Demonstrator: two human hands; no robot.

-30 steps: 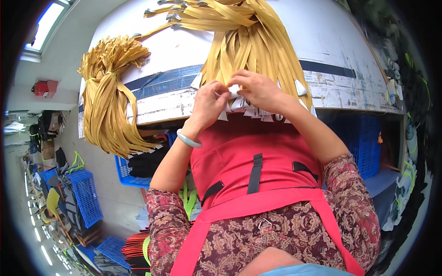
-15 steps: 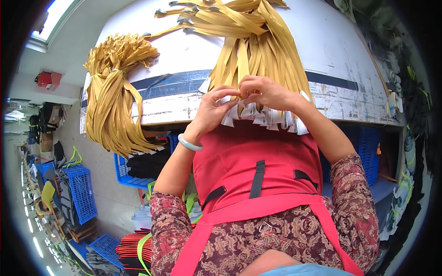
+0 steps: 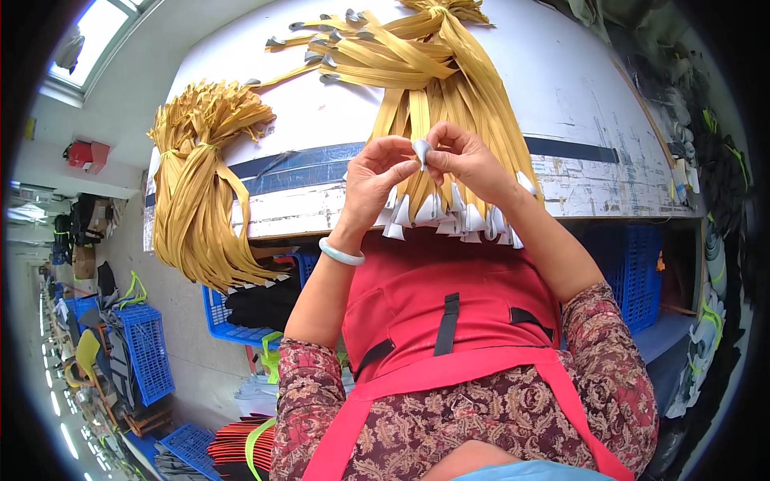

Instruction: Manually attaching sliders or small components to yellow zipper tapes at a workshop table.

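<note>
My left hand point(image 3: 375, 179) and my right hand point(image 3: 472, 166) meet at the near edge of the table. Between their fingertips they pinch a small pale grey tab point(image 3: 421, 150), which sits at the end of a gold fabric strip point(image 3: 419, 112). Beneath my hands a thick bundle of such gold strips point(image 3: 501, 120) lies tied at its far end. White tabs point(image 3: 473, 218) on its near ends hang over the table edge. More strips with dark grey tabs point(image 3: 314, 58) fan out to the left from the bundle.
A second tied gold bundle point(image 3: 192, 208) droops over the table's left edge. The white table point(image 3: 593, 104) has a dark blue tape band point(image 3: 305, 148). Below stand a blue crate point(image 3: 215, 309) holding black cloth and another blue crate point(image 3: 642, 264). Rolled material lines the right side.
The grey tab now shows between my fingertips, where my fingers hid it before. My hands have shifted slightly away from the table's near edge. The whole view has tilted a little.
</note>
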